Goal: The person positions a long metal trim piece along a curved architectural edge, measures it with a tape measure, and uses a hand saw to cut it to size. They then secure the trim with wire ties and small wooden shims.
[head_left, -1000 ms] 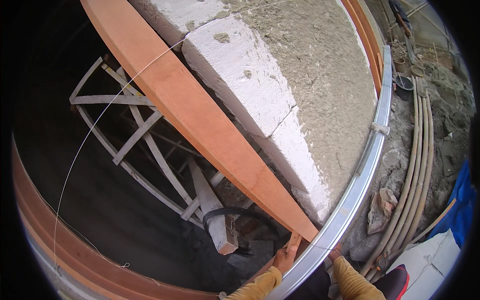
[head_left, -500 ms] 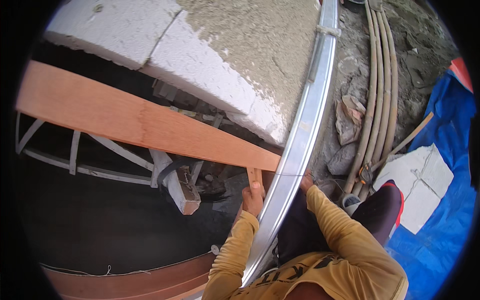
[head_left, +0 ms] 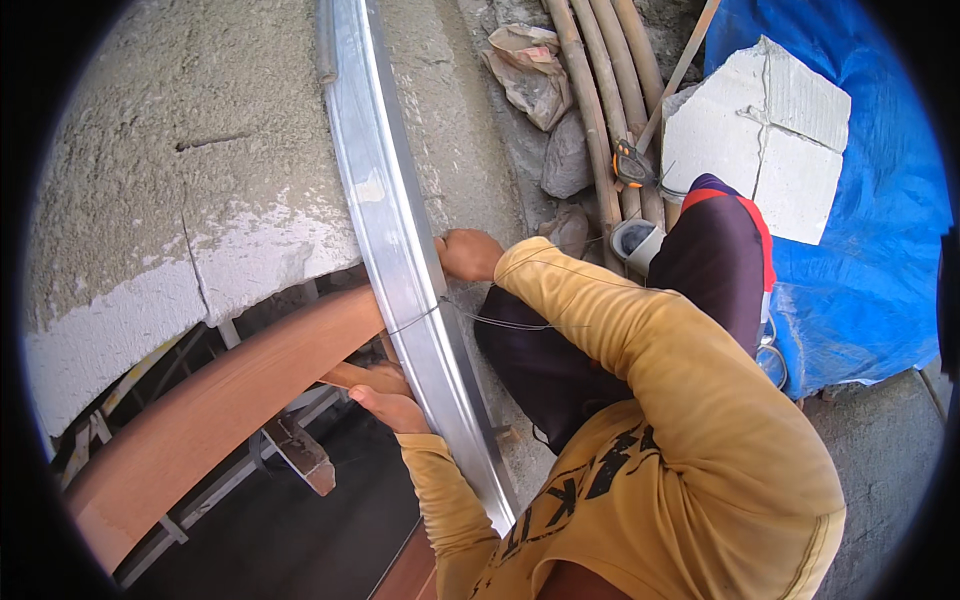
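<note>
Your left grip (head_left: 398,408) clasps a small wooden stick (head_left: 345,375); between it and your right grip (head_left: 472,256), whose hold I cannot make out, runs the silvery metal channel (head_left: 392,225).

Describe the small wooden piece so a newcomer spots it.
Find the long silvery metal channel. Left of it, below the broad reddish plank, the left hand holds the small wooden piece. It looks far shorter and narrower than that plank.

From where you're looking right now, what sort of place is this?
Probably a building site: there's pale blockwork coated in what looks like mortar, a long metal channel, and a bundle of long poles.
</note>
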A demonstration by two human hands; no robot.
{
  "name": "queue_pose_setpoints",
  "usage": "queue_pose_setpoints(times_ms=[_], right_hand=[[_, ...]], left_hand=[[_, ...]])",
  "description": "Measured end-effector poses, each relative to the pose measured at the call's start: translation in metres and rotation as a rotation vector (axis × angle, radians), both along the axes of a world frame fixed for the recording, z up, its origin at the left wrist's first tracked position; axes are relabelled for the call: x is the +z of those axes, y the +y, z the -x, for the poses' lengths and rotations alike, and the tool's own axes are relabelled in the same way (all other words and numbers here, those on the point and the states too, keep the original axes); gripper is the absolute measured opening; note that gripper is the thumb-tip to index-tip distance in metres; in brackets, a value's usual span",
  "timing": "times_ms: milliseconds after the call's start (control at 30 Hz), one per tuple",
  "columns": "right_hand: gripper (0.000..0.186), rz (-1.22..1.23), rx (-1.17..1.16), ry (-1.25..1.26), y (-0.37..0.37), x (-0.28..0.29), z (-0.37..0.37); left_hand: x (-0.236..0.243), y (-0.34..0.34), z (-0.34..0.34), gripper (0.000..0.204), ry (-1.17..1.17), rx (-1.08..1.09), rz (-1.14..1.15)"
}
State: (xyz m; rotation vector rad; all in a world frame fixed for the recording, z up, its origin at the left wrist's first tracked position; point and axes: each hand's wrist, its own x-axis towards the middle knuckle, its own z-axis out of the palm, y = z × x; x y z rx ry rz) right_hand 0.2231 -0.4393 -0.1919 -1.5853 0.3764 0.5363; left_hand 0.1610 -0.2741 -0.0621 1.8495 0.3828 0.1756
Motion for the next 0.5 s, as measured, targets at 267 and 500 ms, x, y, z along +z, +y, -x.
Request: queue_pose_setpoints(times_ms=[267,500], right_hand=[[0.058,-0.099,0.269,0.003,-0.038,0.023,-0.022],[0.059,-0.026,0.009,-0.005,-0.008,0.004,-0.004]], left_hand=[[-0.001,0.010,-0.005,0.076,0.061,-0.088,-0.029],[0.001,0.010,-0.002,0.075,0.078,-0.106,-0.029]])
